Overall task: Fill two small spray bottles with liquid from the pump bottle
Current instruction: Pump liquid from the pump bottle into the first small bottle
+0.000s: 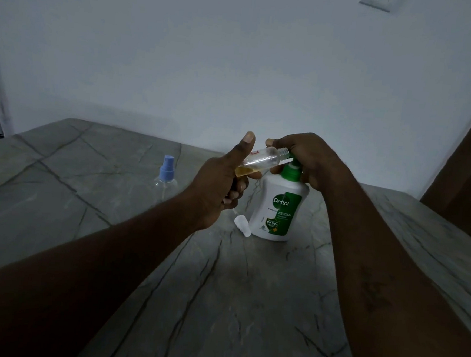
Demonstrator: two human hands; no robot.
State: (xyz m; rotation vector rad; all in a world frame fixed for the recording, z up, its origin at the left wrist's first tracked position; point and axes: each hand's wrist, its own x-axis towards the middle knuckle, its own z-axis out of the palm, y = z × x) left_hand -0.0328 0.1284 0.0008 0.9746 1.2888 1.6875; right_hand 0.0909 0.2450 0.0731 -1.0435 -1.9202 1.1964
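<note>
A: Left hand [222, 183]?
B: Fingers [236, 191] curled round the small spray bottle [261, 160], thumb stuck straight up. The bottle is uncapped, lifted off the bench [220, 289] and tilted, with its open neck raised toward the right. A little amber liquid is pooled at the low end, inside the grip.

A: Right hand [306, 158]?
B: Clasped over the green pump head of the Dettol pump bottle [278, 210], fingers wrapped down around it. The small bottle's neck sits right at the pump's spout. Cannot tell whether the two touch.

A: Pump bottle position?
B: Upright on the bench, white body, label facing the camera, directly under the right hand.

A: Other bottle?
B: Second spray bottle [165, 182], clear with a blue sprayer top on, standing upright on the bench well to the left, apart from both hands. No liquid visible in it in this dim light.

A: Anything loose?
B: A white cap [242, 225] lying on its side on the bench, just beside the pump bottle's base. The bench is grey stone with dark veins, and it runs back to a plain wall [237, 65].
</note>
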